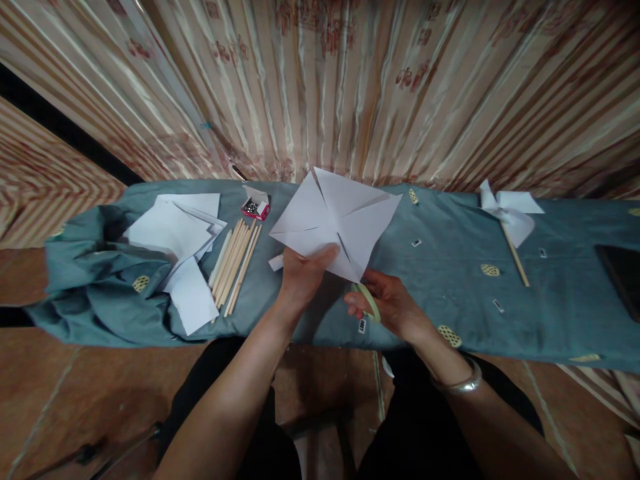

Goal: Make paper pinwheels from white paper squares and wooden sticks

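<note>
My left hand (pixel 305 273) pinches the lower edge of a white square paper (pixel 336 219) that has diagonal slits cut in from its corners. The paper is held up above a bench covered with blue-green cloth (pixel 440 293). My right hand (pixel 387 303) is closed on scissors with a pale green handle (pixel 370 301). Their blades are hidden behind the lower corner of the paper. A metal bangle (pixel 460 383) sits on my right wrist.
A stack of white paper sheets (pixel 173 240) and a bundle of wooden sticks (pixel 235 267) lie at the left. A small red box of pins (pixel 256 208) stands behind them. A finished paper pinwheel on a stick (pixel 510 223) lies at the right. A dark object (pixel 623 267) sits at the far right edge.
</note>
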A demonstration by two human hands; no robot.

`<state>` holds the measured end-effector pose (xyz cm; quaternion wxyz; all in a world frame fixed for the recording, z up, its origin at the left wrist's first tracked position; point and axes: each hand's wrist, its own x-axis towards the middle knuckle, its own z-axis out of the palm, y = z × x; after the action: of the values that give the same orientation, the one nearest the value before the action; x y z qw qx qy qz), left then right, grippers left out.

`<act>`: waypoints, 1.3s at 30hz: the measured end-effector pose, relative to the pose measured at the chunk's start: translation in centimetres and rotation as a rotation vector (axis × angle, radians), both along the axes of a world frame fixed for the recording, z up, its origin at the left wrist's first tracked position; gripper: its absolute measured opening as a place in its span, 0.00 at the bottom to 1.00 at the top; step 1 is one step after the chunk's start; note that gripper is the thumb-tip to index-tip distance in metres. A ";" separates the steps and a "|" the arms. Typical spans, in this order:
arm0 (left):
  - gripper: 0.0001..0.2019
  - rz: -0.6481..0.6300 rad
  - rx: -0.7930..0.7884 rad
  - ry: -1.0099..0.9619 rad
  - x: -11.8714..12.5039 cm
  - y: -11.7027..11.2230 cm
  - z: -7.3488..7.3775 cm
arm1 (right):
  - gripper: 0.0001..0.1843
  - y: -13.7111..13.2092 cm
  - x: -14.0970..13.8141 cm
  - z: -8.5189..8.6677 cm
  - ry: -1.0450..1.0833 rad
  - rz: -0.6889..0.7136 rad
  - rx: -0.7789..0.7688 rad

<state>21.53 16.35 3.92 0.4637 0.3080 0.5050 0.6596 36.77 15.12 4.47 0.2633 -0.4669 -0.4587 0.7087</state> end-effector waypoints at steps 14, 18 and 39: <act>0.10 0.022 -0.006 0.023 0.0 0.1 -0.3 | 0.29 0.1 -0.1 -0.1 -0.006 -0.001 0.006; 0.11 0.024 -0.018 0.028 0.0 0.0 -0.3 | 0.27 0.1 -0.1 0.1 0.008 -0.007 -0.010; 0.10 0.014 -0.022 0.004 0.0 -0.1 -0.2 | 0.24 0.0 -0.1 -0.3 0.033 -0.015 0.007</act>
<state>21.57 16.29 3.67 0.4615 0.3008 0.5151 0.6567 36.71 15.09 4.20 0.2777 -0.4575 -0.4531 0.7129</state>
